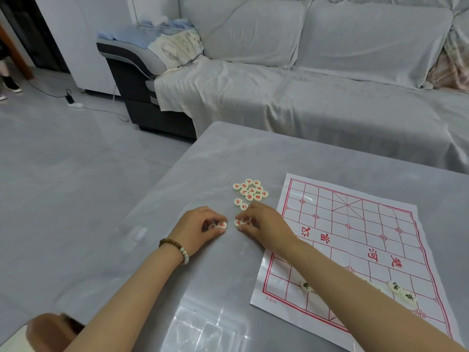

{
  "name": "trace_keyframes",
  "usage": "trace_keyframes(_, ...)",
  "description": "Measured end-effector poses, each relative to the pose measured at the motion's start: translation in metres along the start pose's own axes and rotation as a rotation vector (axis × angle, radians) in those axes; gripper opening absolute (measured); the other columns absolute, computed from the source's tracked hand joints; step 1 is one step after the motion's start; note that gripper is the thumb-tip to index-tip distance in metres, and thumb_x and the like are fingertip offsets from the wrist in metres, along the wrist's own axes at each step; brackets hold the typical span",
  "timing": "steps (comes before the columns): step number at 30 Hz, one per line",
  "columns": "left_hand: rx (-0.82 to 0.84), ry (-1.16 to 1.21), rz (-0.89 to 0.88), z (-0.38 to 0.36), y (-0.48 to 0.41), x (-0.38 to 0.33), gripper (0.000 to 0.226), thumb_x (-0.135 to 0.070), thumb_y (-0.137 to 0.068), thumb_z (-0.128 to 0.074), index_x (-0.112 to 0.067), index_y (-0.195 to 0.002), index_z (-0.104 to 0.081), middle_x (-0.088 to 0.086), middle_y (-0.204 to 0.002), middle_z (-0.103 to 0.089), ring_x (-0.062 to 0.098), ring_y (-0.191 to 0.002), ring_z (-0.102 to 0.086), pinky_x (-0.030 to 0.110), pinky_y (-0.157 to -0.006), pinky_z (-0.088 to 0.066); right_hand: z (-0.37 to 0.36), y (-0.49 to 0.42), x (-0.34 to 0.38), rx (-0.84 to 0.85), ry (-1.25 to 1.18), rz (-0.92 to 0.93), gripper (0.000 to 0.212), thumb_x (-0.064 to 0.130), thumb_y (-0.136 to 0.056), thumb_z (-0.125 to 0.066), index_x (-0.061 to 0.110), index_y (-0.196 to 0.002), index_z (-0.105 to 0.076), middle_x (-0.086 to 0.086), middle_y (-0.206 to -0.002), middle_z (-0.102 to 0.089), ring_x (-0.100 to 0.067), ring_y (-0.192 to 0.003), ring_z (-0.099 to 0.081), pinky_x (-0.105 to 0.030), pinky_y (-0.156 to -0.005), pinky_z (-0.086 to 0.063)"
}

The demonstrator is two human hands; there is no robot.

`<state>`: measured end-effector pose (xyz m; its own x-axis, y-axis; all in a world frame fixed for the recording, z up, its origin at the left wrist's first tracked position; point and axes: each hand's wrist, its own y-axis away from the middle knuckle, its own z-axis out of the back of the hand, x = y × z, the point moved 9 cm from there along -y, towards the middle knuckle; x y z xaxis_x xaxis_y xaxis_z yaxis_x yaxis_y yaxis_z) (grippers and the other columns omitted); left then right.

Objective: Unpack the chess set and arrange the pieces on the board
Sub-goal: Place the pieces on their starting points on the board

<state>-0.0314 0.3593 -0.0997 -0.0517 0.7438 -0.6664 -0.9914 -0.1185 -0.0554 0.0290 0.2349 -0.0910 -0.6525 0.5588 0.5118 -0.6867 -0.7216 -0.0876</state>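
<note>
Grey glossy tabletop (228, 153) with a sofa (330, 97) behind it, all draped in pale grey cloth, and a dark recliner-looking chair (134, 72) off its left end with some blue fabric piled on top. There's a white power strip (74, 104) on the tiled floor (76, 148), cables trailing off it.

The right forearm lies straight across the near left corner of the board (355, 224), so some of that corner is covered, and it partly hides a few dark-marked pieces (395, 286) sitting along the near edge. The board is a creased white paper sheet with a red grid, on the right side of the tabletop.

The red pieces are cream discs with red characters. The main cluster (250, 190) sits just left of the board's far corner, two loose discs (240, 204) beside it.

The left hand (203, 224), beaded bracelet (177, 247) on the wrist, has its fingers curled round a pair of red discs (222, 224). The right hand (261, 222) pinches a second pair (238, 222) right beside it, both low on the tabletop.
</note>
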Motion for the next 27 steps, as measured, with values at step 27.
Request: trace_keyframes(27, 0.290, -0.075, -0.202, -0.167, -0.137, -0.188, 0.036, -0.026, -0.083, -0.066, -0.019, -0.118, -0.062, -0.002, -0.119, -0.060, 0.014, -0.107, -0.054, 0.023, -0.095, -0.042, 0.130, 0.101, -0.212, -0.238, -0.013, -0.414, 0.029, 0.028, -0.084, -0.067, 0.024, -0.112, -0.066, 0.006, -0.101, -0.062, -0.007, -0.084, -0.051, -0.017, -0.073, -0.037)
